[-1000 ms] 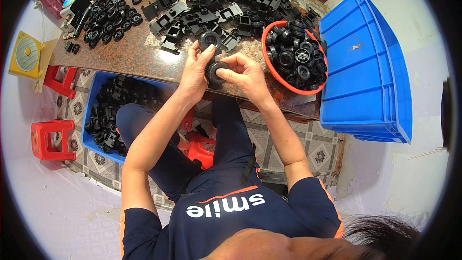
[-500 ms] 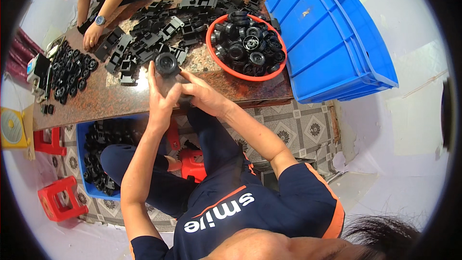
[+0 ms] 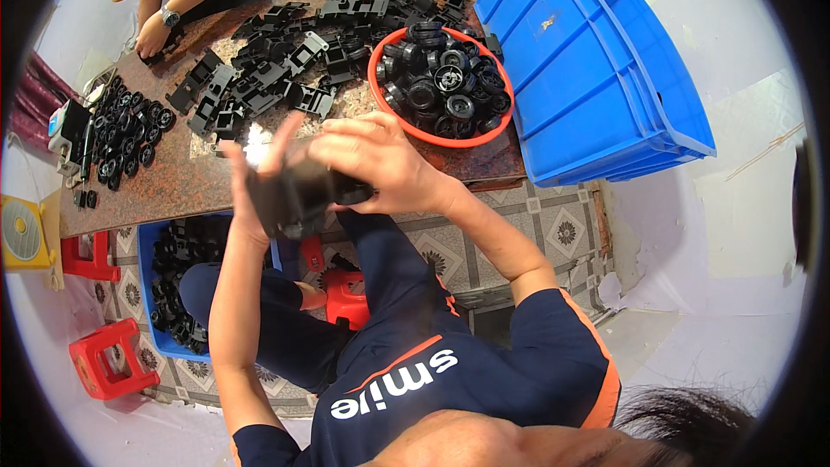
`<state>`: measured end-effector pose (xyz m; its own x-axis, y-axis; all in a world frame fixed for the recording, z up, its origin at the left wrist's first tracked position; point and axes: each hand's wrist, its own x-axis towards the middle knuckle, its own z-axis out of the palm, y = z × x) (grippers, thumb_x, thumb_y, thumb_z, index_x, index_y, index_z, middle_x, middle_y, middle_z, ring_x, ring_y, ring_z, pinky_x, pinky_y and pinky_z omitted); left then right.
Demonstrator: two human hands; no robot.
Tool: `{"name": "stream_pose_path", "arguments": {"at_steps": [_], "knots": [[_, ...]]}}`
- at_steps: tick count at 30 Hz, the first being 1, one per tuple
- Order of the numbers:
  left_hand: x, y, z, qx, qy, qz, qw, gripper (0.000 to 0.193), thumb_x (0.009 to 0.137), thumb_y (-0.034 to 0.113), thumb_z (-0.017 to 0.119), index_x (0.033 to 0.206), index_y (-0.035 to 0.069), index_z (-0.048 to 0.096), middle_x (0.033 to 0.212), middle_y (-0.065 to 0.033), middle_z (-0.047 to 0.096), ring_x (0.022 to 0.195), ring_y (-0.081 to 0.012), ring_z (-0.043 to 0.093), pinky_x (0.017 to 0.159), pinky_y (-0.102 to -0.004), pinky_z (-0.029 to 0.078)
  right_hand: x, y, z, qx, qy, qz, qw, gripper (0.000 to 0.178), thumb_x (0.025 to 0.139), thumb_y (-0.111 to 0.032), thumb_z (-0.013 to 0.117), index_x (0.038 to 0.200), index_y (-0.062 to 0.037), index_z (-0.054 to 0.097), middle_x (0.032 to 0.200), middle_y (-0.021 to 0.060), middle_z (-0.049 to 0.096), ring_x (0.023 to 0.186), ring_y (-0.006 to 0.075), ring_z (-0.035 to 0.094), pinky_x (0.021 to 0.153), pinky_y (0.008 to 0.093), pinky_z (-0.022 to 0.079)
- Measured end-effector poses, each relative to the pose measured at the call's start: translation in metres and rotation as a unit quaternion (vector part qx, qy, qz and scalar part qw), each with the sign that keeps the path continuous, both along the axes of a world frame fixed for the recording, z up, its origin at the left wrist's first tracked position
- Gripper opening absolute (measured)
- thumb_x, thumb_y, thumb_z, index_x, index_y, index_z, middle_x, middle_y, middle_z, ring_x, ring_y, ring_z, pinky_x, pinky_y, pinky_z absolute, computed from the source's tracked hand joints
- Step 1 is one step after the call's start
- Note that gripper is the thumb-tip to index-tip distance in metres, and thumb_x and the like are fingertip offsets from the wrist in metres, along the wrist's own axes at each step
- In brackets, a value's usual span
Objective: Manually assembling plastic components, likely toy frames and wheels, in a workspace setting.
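Note:
A black plastic toy car chassis (image 3: 298, 195), smeared by motion, is held between both hands just over the table's near edge. My left hand (image 3: 246, 199) grips its left side, with fingers stretched upward along it. My right hand (image 3: 380, 160) is wrapped over its right side, fingers reaching across the top. Dark round shapes like wheels show at its right and lower ends. Beyond my hands, several loose black chassis frames (image 3: 259, 78) are heaped on the table. To their right stands a red basin (image 3: 432, 138) full of black toy wheels (image 3: 458, 106).
Black wheels (image 3: 130, 134) lie spread at the table's (image 3: 173, 199) left. A large blue crate (image 3: 588, 78) stands on the right. Under the table are a blue bin (image 3: 177, 350) of black parts and red stools (image 3: 112, 359). A co-worker's hand (image 3: 153, 37) works at the far left.
The chassis has been turned and brought lower, its wheel no longer facing up. My right hand has moved over it, and my left hand has shifted left. The co-worker's hands have drawn back.

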<state>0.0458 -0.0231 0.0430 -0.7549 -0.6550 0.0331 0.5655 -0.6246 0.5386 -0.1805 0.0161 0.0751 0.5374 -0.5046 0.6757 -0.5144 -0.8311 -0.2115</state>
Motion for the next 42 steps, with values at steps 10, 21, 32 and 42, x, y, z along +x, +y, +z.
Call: {"name": "stream_pose_path", "arguments": {"at_steps": [10,21,32,42], "knots": [[-0.025,0.011,-0.004,-0.047,-0.083,0.018,0.995,0.095,0.073,0.015,0.064,0.155,0.021,0.015,0.136,-0.0158,0.046,0.101,-0.0346,0.065,0.084,-0.0437,0.055,-0.161,-0.052,-0.008,-0.05,0.233,-0.279,0.93,0.036,0.076,-0.004,0.068,0.11,-0.0165,0.07,0.132,0.0054,0.059,0.124,0.0243,0.053,0.098,0.0418,0.042],[-0.048,0.016,-0.017,-0.052,-0.237,0.113,0.964,0.092,0.086,0.022,0.075,0.155,0.025,0.016,0.126,-0.0073,0.052,0.106,-0.018,0.056,0.09,-0.0364,0.048,-0.17,-0.091,-0.038,-0.072,0.12,-0.273,0.952,0.021,0.087,-0.013,0.066,0.108,-0.0105,0.064,0.111,0.0073,0.066,0.105,0.0254,0.062,0.086,0.0378,0.046],[-0.042,0.012,-0.031,-0.126,-0.265,0.173,0.94,0.099,0.077,0.021,0.084,0.154,0.021,0.021,0.137,-0.0114,0.044,0.123,-0.0223,0.05,0.1,-0.0353,0.045,-0.019,-0.033,-0.023,0.46,-0.382,0.071,0.799,0.025,0.094,-0.01,0.063,0.117,0.0006,0.061,0.104,0.0066,0.067,0.087,0.0103,0.064,0.071,0.024,0.056],[-0.042,0.012,-0.034,-0.177,-0.304,0.186,0.918,0.09,0.082,0.019,0.079,0.154,0.019,0.024,0.132,-0.0047,0.049,0.112,-0.0134,0.056,0.096,-0.0289,0.045,-0.006,-0.03,-0.037,0.476,-0.278,0.004,0.835,0.028,0.092,-0.01,0.066,0.118,-0.0007,0.06,0.108,0.0052,0.064,0.088,0.0092,0.063,0.073,0.024,0.054]]}}
